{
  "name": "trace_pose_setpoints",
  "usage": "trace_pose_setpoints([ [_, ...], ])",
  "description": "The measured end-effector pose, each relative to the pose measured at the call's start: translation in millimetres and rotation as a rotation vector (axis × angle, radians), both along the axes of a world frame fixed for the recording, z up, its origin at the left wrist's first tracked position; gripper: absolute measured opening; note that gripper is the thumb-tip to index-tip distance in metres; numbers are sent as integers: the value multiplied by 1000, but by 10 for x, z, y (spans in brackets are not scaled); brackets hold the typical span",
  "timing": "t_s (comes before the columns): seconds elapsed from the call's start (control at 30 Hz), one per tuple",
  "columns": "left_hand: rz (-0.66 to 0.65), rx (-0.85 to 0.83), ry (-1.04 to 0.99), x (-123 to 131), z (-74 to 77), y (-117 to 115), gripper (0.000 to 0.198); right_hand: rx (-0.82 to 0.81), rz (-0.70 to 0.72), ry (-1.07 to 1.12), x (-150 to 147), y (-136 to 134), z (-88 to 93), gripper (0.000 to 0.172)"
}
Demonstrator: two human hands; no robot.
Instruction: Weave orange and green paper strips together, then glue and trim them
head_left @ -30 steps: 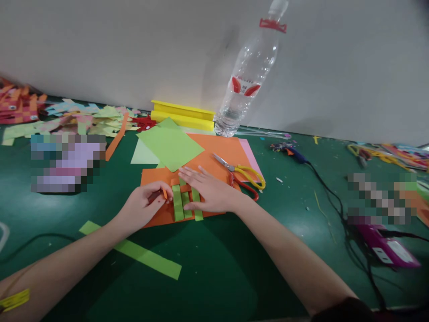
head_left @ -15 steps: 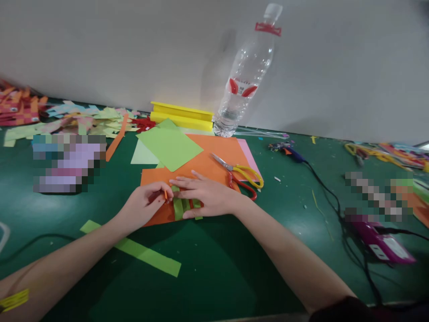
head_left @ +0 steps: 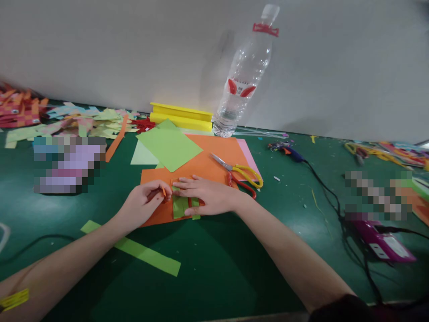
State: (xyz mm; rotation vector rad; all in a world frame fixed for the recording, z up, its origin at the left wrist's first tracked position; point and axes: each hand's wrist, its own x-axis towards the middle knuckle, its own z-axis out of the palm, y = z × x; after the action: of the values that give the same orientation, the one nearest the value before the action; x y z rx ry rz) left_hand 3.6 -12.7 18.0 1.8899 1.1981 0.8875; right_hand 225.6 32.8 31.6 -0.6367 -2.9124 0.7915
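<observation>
My left hand (head_left: 145,205) is closed in a pinch on a narrow orange paper strip (head_left: 164,192), whose end shows between the fingers. Beside it, my right hand (head_left: 209,194) lies flat with fingers outstretched over several green paper strips (head_left: 179,208). These strips rest on an orange sheet (head_left: 154,174), and the hand hides part of them. Just beyond the right hand are scissors (head_left: 228,167) with one yellow and one red handle, blades slightly apart. A light green square sheet (head_left: 169,147) overlaps the orange paper behind the hands.
Nearer me, a loose green strip (head_left: 147,256) passes under my left forearm. A plastic bottle (head_left: 243,85) stands against the wall beside folded yellow paper (head_left: 181,121). Paper scraps (head_left: 97,123) are piled at back left. Cords and a magenta power strip (head_left: 385,243) lie on the right.
The green strips under my right hand now lie flatter, with the gaps between them less visible. My right hand's fingers have pressed closer together; the left hand has barely shifted.
</observation>
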Motion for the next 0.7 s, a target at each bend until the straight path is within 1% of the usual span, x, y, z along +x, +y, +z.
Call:
trace_pose_setpoints([
  [0.13, 34, -8, -20, 1, 14, 0, 16, 39, -10, 27, 8, -3, -31, 61],
  [0.3, 41, -8, 38, -32, -49, 20, 17, 21, -38, 90, -12, -15, -1, 60],
  [0.37, 48, -13, 66, -43, -68, 23, 16, 13, -101, 172, -33, -16, 25, 52],
  [0.43, 55, -15, 89, -47, -74, 21, 16, 31, -189, 279, -53, -11, 38, 38],
  [0.53, 61, -26, 85, -43, -71, 14, 16, 120, -288, 394, -65, -7, 22, 26],
  [0.6, 56, -33, 52, -42, -71, 11, 17, 202, -350, 413, -61, -27, 1, 22],
  [0.7, 52, -9, 30, -48, -67, 12, 17, 282, -446, 379, -52, -111, -30, 19],
])
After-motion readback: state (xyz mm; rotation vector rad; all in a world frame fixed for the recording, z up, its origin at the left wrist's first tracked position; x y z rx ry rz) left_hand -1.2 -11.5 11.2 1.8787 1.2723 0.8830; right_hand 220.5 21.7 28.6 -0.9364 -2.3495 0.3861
